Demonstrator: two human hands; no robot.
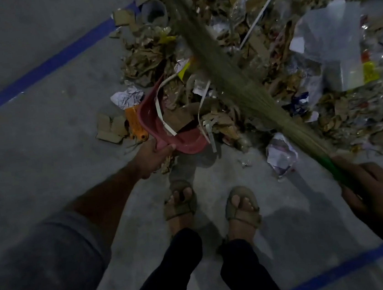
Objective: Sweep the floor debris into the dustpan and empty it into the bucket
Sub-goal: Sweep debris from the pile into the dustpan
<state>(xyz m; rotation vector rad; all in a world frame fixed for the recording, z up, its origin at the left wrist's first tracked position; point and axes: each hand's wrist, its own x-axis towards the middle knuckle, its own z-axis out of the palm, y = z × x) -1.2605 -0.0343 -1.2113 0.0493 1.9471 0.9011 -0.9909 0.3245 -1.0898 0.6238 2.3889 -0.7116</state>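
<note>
A person's left hand grips the red dustpan, mouth wedged into the rubbish pile on the floor, while the right hand clutches the broom, angled away across the pile beyond the pan.

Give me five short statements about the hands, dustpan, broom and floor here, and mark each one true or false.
1. The left hand grips the red dustpan by its handle. True.
2. The right hand is empty. False: it holds the broom by its green handle.
3. The dustpan holds nothing. False: cardboard scraps and paper strips lie in it.
4. Blue lines mark the floor. True.
5. The person is barefoot. False: they wear sandals.
</note>
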